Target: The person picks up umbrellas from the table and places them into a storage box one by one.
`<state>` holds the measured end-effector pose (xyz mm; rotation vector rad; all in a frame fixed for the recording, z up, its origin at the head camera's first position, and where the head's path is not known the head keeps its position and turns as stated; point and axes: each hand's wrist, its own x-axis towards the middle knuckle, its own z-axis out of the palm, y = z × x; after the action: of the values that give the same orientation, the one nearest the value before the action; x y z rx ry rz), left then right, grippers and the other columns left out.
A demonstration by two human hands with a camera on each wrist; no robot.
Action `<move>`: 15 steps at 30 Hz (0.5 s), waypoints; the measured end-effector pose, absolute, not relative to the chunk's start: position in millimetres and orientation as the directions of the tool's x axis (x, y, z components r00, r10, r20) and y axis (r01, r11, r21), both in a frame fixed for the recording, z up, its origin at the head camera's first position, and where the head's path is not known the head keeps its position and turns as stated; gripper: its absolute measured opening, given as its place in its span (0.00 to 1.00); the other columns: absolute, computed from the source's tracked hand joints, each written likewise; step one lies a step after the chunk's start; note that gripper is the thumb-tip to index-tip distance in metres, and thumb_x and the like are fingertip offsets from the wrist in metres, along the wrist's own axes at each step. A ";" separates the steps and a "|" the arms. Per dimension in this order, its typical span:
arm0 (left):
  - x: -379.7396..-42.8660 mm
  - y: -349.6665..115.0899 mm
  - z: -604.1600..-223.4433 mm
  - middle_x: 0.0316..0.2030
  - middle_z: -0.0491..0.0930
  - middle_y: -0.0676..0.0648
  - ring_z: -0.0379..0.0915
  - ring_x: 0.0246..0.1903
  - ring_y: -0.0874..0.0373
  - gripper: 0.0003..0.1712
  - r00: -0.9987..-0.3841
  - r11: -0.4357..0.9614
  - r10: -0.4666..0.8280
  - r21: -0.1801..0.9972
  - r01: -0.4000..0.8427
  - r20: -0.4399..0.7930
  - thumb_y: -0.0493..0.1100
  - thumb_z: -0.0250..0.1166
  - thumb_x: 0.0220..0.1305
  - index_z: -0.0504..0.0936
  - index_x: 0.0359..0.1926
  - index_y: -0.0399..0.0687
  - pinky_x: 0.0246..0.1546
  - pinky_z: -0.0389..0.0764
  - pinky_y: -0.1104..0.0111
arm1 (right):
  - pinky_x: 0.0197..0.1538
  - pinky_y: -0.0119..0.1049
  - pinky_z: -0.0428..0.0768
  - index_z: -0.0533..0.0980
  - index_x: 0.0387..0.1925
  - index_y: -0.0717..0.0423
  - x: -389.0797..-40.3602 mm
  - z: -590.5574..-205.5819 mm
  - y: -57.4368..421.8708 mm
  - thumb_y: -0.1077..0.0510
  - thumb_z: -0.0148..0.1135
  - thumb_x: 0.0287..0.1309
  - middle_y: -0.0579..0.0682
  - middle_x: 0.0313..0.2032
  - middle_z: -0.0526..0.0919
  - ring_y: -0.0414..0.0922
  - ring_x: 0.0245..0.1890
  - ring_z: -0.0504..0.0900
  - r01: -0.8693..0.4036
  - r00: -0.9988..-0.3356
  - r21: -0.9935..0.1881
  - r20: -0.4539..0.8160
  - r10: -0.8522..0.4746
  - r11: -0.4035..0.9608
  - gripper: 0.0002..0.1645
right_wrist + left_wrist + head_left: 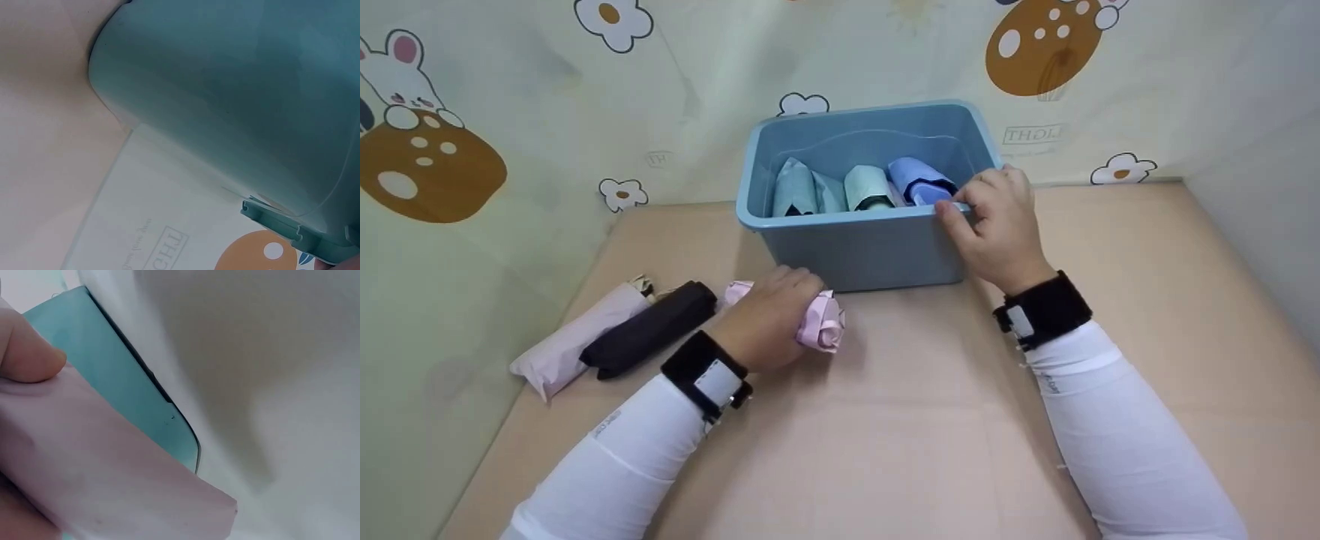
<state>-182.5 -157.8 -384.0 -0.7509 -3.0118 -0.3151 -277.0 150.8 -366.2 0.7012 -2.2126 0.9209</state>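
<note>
My left hand (776, 319) grips a pink folded umbrella (821, 324) round its middle, just in front of a blue plastic bin (862, 259). The left wrist view shows the thumb on the pink cloth (118, 467), with the bin's wall (112, 360) behind it. At the bin's front right corner, my right hand (1001, 229) holds the rim, thumb outside. Inside the bin stand a teal folded umbrella (795, 189), a mint one (867, 186) and a blue one (919, 180). Their lower parts are hidden by the front wall.
Left of my left hand, a black folded umbrella (652, 330) and a pale pink one (581, 337) lie side by side on the beige tabletop (915, 420). A wall sheet (720, 90) with cartoon prints rises right behind the bin.
</note>
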 end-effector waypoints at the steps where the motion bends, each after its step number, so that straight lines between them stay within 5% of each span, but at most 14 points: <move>1: -182.7 -158.0 -384.5 0.52 0.79 0.48 0.71 0.54 0.49 0.27 -0.878 0.858 0.472 0.186 0.478 0.078 0.32 0.71 0.54 0.75 0.55 0.48 0.66 0.74 0.56 | 0.75 0.60 0.58 0.77 0.26 0.62 -277.5 -366.5 150.7 0.48 0.62 0.70 0.58 0.30 0.77 0.60 0.46 0.70 -0.675 -0.650 -0.415 0.725 -0.226 0.610 0.23; 15: -183.2 -157.6 -389.3 0.52 0.80 0.49 0.72 0.54 0.50 0.25 -0.883 0.860 0.464 0.199 0.469 0.076 0.31 0.69 0.56 0.76 0.55 0.50 0.66 0.73 0.56 | 0.76 0.60 0.57 0.77 0.25 0.61 -276.0 -366.2 150.2 0.47 0.60 0.71 0.58 0.30 0.77 0.59 0.46 0.70 -0.672 -0.655 -0.426 0.723 -0.219 0.606 0.24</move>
<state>-183.2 -157.6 -389.3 -0.7533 -3.0050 -0.3319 -276.0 150.2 -366.2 0.6991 -2.2026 0.9344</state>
